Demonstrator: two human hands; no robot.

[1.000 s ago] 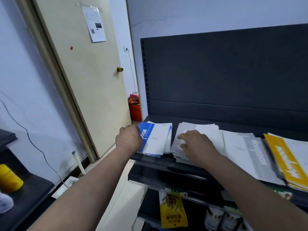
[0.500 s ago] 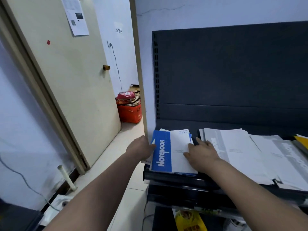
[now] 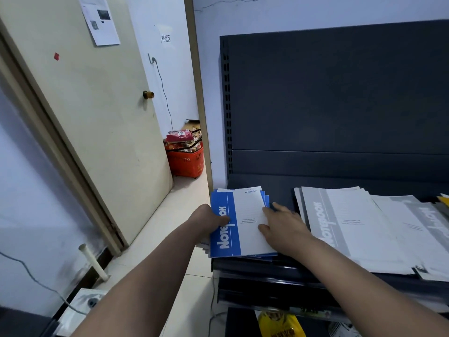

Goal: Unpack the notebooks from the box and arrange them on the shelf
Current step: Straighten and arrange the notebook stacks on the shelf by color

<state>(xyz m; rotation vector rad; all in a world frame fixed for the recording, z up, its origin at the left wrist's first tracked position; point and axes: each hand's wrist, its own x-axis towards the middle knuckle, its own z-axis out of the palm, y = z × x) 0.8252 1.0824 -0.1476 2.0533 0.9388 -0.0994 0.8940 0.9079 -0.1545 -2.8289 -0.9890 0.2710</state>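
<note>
The blue notebooks (image 3: 239,222) lie stacked at the left end of the shelf (image 3: 279,190), their long axis running away from the person and their left edge jutting past the shelf's end. The left hand (image 3: 209,221) grips that edge, thumb on top. The right hand (image 3: 284,224) presses flat on the cover, fingers spread. Squaring the stack likely means nudging it right, toward the grey notebooks (image 3: 352,227).

Arms extended, left hand (image 3: 209,221) clamped — right hand (image 3: 285,226) flat, fingers (image 3: 279,207) spread.
</note>
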